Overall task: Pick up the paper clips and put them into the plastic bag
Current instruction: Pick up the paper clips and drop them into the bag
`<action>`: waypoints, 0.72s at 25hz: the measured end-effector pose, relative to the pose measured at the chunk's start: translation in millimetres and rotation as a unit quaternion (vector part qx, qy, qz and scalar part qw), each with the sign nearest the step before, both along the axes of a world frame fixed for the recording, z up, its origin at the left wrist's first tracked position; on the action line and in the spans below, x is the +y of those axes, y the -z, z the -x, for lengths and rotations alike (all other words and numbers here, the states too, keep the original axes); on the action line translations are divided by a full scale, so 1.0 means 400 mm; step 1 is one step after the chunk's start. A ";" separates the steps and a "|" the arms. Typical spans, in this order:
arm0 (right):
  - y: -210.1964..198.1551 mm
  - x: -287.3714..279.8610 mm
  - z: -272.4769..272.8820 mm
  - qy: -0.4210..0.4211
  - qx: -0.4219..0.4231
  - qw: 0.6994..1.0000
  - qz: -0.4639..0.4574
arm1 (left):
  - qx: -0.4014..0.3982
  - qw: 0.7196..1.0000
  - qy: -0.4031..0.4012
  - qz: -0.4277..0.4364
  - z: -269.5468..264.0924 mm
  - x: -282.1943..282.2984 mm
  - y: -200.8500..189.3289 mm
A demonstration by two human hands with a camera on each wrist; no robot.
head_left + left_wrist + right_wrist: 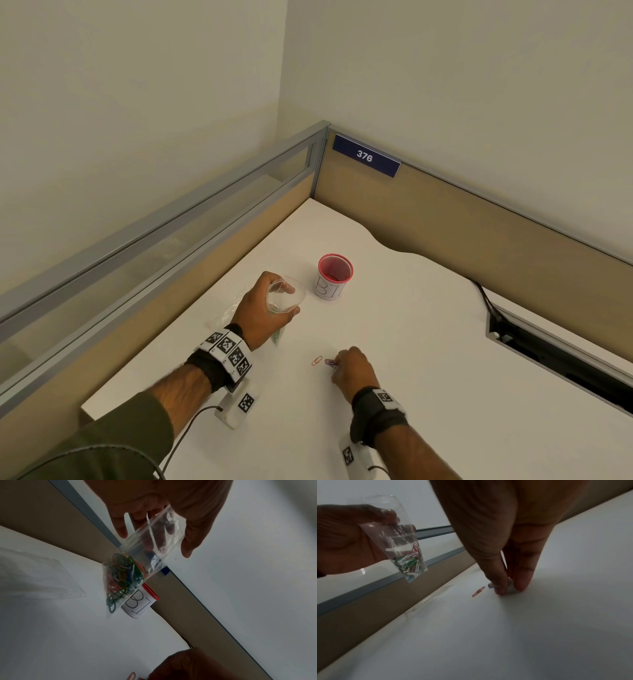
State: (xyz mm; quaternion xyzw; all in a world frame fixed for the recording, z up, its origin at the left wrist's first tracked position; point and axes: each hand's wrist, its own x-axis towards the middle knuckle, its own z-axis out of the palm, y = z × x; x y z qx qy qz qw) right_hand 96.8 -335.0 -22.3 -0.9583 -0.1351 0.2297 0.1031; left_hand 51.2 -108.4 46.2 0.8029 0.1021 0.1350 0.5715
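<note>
My left hand point(270, 308) holds a small clear plastic bag point(145, 555) above the white desk, fingers and thumb curled round its open top. Several coloured paper clips point(121, 577) fill the bag's lower end, which also shows in the right wrist view point(402, 547). My right hand point(346, 366) is down on the desk, thumb and finger pinching a purple paper clip point(330, 363) that lies on the surface. A red paper clip point(317, 360) lies loose just left of it, seen again as the red clip point(478, 591) beside my fingertips point(500, 589).
A pink cup point(334, 275) with a white paper label stands behind the hands. Another flat clear bag point(37, 574) lies on the desk at the left by the partition point(171, 240). A cable slot point(548, 353) opens in the desk at the right.
</note>
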 end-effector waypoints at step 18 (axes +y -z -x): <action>0.010 -0.014 -0.016 -0.232 -0.030 0.971 -0.051 | -0.003 1.000 -0.009 -0.002 -0.003 0.013 -0.018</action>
